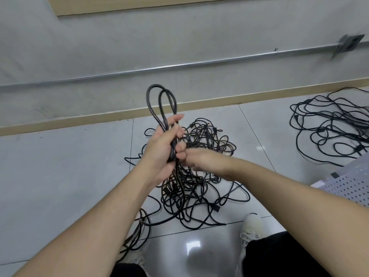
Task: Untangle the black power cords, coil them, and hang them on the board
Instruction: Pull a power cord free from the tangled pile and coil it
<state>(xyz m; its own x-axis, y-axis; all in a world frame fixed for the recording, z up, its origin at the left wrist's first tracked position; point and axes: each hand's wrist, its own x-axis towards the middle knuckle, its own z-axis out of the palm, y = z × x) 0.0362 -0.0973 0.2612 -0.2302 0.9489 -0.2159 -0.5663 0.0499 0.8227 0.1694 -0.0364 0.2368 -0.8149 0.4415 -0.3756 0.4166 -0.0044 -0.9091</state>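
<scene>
We find the task at an early stage, with one cord in hand and the bulk of the work outstanding. Our left hand (161, 144) is closed around a partly formed coil (161, 104) of black power cord, whose loops stand upright above the fist, in front of the grey wall (199, 37). Our right hand (196, 158) sits just beside the left, fingers curled onto the same cord below the grip; motion blur prevents us from saying exactly how the fingertips pinch it. From the held bundle a length of cord trails down into the tangled pile (199, 176) on the tiled floor (60, 156) directly below, so we judge this cord not yet fully freed or wound. That pile remains a dense knot of many cords with plugs showing here and there. A second loose heap (331, 124) lies well apart at the far right of the floor, spread wider but likewise uncoiled. A perforated board (349, 180) is visible at the right edge, lying near our shoe (251, 226); no coil hangs on the part we can see. We therefore record: nothing visibly hung, one coil in progress, two heaps left to sort, and the hanging step not yet begun
</scene>
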